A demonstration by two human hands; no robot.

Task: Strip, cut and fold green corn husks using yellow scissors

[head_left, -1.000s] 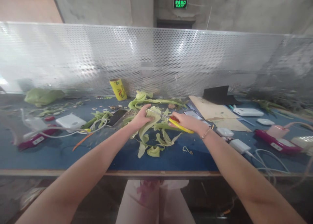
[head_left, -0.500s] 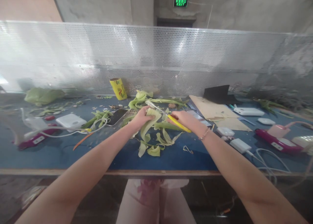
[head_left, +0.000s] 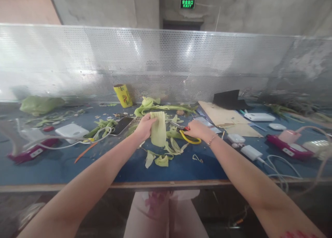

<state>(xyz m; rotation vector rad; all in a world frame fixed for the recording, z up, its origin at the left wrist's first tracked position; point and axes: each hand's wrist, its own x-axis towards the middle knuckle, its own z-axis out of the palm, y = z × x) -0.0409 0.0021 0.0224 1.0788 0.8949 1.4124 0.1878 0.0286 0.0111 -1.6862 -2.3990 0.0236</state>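
Observation:
A broad pale-green corn husk point(head_left: 158, 130) hangs from my left hand point(head_left: 145, 126), pinched along its upper left edge. My right hand point(head_left: 197, 130) grips yellow-and-red-handled scissors point(head_left: 191, 138); their metal blades point left toward the husk, and whether they touch it I cannot tell. Cut husk pieces point(head_left: 162, 160) lie on the blue table below the hands. Behind them rests a bundle of longer green husks point(head_left: 149, 106).
A yellow cardboard tube point(head_left: 123, 95) stands at the back by the perforated metal screen point(head_left: 103, 61). Phone point(head_left: 123, 126), white charger point(head_left: 251, 152), cables and magenta power strips point(head_left: 287, 148) lie at the sides. Brown cardboard point(head_left: 223, 115) is at the right.
The scissors have drawn back right, away from the husk, and turned flatter. My left hand has shifted slightly left, and the husk now hangs flat and facing me. The view has shifted slightly.

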